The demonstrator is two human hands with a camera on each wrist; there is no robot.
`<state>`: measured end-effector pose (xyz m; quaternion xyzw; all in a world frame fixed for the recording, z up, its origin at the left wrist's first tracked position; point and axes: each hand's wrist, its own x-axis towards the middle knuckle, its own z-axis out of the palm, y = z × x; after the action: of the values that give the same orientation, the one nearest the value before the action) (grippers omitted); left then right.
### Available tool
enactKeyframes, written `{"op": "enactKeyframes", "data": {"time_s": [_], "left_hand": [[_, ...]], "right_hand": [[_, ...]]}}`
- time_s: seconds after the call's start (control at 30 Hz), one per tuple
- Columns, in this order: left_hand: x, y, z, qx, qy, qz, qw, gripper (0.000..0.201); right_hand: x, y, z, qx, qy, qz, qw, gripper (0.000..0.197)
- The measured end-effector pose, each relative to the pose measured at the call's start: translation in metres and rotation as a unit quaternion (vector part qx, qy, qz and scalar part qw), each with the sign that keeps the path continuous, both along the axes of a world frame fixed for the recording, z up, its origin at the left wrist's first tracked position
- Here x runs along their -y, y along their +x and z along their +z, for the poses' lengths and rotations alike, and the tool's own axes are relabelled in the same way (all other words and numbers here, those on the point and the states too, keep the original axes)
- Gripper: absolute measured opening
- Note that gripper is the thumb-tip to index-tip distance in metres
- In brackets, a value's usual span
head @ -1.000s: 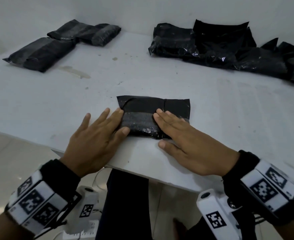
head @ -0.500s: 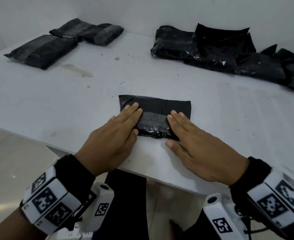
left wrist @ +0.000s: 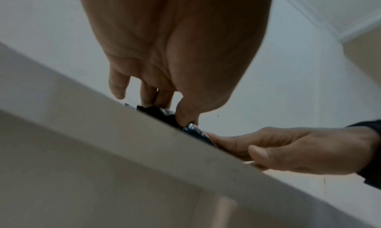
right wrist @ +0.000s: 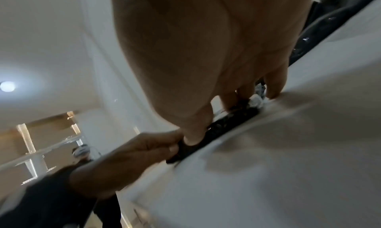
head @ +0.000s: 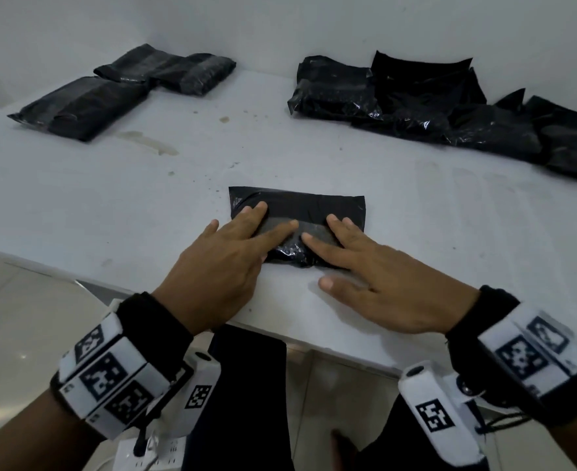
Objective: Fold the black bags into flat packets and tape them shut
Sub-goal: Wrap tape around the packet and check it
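A folded black bag (head: 300,209) lies flat near the front edge of the white table (head: 110,205). My left hand (head: 229,256) lies on its left half with straight, spread fingers pressing down. My right hand (head: 365,266) lies on its right half, fingers straight, thumb on the table. The index fingertips nearly meet over the middle of the packet. In the left wrist view the left hand (left wrist: 164,60) touches the black bag (left wrist: 156,112) at the table edge. In the right wrist view the right hand (right wrist: 216,60) presses on the bag (right wrist: 226,124).
Several finished flat packets (head: 120,93) lie at the back left. A heap of loose black bags (head: 433,103) lies at the back right, against the wall. The table's front edge (head: 314,345) runs just under my wrists. A white power strip (head: 151,453) sits on the floor below.
Both hands have slid forward and inward over the packet, from its near corners toward its middle, smoothing it. The packet has stayed in place.
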<state>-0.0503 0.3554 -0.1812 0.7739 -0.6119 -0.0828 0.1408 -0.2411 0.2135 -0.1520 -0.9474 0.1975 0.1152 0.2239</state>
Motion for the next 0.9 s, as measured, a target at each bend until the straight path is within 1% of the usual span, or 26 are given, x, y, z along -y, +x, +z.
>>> {"op": "enactKeyframes", "data": {"time_s": [0.07, 0.1, 0.17, 0.23, 0.3, 0.37, 0.43, 0.47, 0.5, 0.57, 0.63, 0.7, 0.73, 0.8, 0.9], "left_hand": [[0.0, -0.002, 0.002, 0.059, 0.026, 0.006, 0.998, 0.058], [0.0, -0.003, 0.004, 0.073, 0.035, 0.012, 0.997, 0.062], [0.001, -0.007, 0.007, 0.066, 0.042, 0.027, 0.997, 0.065], [0.004, -0.011, 0.011, 0.042, 0.039, 0.043, 0.997, 0.062], [0.007, -0.014, 0.016, 0.036, 0.033, 0.052, 0.997, 0.061], [0.01, -0.014, 0.019, 0.046, 0.026, 0.056, 0.997, 0.06], [0.012, -0.016, 0.024, 0.061, 0.02, 0.061, 0.996, 0.053], [0.014, -0.017, 0.025, 0.07, 0.022, 0.065, 0.995, 0.047], [0.014, -0.017, 0.025, 0.078, 0.029, 0.07, 0.994, 0.042], [0.015, -0.018, 0.024, 0.08, 0.034, 0.076, 0.993, 0.041], [0.015, -0.016, 0.022, 0.059, 0.019, 0.077, 0.995, 0.039], [0.013, -0.012, 0.015, 0.02, -0.006, 0.08, 0.997, 0.038], [0.013, -0.01, 0.012, 0.001, -0.017, 0.078, 0.997, 0.04], [0.011, -0.006, 0.008, -0.037, -0.025, 0.081, 0.996, 0.051], [0.009, -0.001, 0.008, -0.064, -0.032, 0.1, 0.992, 0.053]], "right_hand": [[-0.003, 0.0, -0.003, -0.026, -0.066, 0.016, 0.997, 0.063], [-0.004, 0.001, -0.003, -0.034, -0.092, 0.019, 0.995, 0.063], [-0.004, 0.004, 0.002, -0.039, -0.117, 0.02, 0.992, 0.06], [-0.003, 0.003, 0.008, -0.021, -0.12, 0.015, 0.992, 0.057], [-0.005, -0.002, 0.012, -0.005, -0.134, 0.022, 0.991, 0.055], [-0.01, -0.007, 0.011, -0.022, -0.151, 0.028, 0.988, 0.058], [-0.011, -0.008, 0.007, -0.027, -0.167, 0.034, 0.985, 0.068], [-0.01, -0.007, 0.007, -0.027, -0.167, 0.034, 0.985, 0.072], [-0.008, -0.005, 0.008, -0.029, -0.152, 0.027, 0.988, 0.068], [-0.004, -0.005, 0.011, -0.022, -0.095, 0.012, 0.995, 0.055], [-0.002, -0.008, 0.011, 0.004, -0.071, 0.002, 0.997, 0.054], [-0.003, -0.012, 0.005, 0.016, -0.078, -0.004, 0.997, 0.056], [-0.004, -0.014, 0.001, 0.019, -0.079, -0.007, 0.997, 0.057], [-0.005, -0.014, -0.006, 0.024, -0.082, -0.012, 0.996, 0.057], [-0.001, -0.014, -0.006, 0.021, -0.068, -0.017, 0.997, 0.054]]}}
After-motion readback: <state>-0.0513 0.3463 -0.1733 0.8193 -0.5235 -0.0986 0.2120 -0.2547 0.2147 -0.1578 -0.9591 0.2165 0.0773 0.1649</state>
